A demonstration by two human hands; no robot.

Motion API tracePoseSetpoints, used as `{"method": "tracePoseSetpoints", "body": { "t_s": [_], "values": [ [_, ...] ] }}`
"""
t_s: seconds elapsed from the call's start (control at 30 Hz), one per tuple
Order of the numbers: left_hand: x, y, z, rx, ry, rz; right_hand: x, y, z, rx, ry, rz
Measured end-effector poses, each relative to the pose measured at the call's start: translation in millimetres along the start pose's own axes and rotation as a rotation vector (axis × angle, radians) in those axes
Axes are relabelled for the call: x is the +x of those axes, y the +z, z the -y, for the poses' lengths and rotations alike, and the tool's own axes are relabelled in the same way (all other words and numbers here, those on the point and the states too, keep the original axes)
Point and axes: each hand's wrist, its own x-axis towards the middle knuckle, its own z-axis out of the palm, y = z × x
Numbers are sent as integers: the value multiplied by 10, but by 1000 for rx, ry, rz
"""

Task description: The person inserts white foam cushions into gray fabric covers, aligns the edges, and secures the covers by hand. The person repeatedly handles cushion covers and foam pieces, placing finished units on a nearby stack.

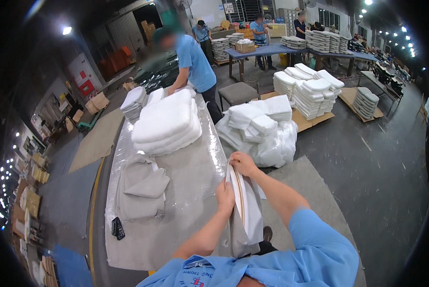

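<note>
Both my hands work on a grey cushion cover (248,217) with a pale lining and a long tan zipper strip, which hangs by the right edge of the table in front of my body. My left hand (225,196) is closed on the cover's left edge. Higher up, my right hand (243,164) pinches its far end. On the plastic-wrapped table (190,186), to the left, lies a folded heap of grey covers (140,189). Beyond it sits a stack of thick white cushion pads (166,124). A small black object (118,228) rests near the table's left edge.
A plastic bag of white pads (271,138) stands on the floor right of the table. Behind it are piled white cushions (310,91) on cardboard and a grey stool (239,93). A co-worker in blue (193,62) leans over the table's far end. Others stand by blue tables.
</note>
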Motion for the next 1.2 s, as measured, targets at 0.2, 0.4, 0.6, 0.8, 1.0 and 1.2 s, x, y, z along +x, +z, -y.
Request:
{"method": "tracePoseSetpoints", "body": {
  "t_s": [0.2, 0.4, 0.6, 0.8, 1.0, 1.2],
  "values": [
    [-95, -10, 342, -281, 48, -41, -139, 108, 185, 411, 140, 38],
    [-13, -123, 307, -404, -106, 96, -126, -104, 2, 240, -4, -13],
    [540, -285, 214, 155, 259, -82, -82, 292, 151, 244, 14, -256],
    [941, -284, 1, 315, 210, -65, -61, 360, 73, 500, 231, -176],
    [965, -272, 4, 244, 181, -16, 88, 148, -34, 585, 139, 205],
    [1447, -393, -231, 342, 243, -4, 28, 335, 77, 500, 215, 42]
  ]
}}
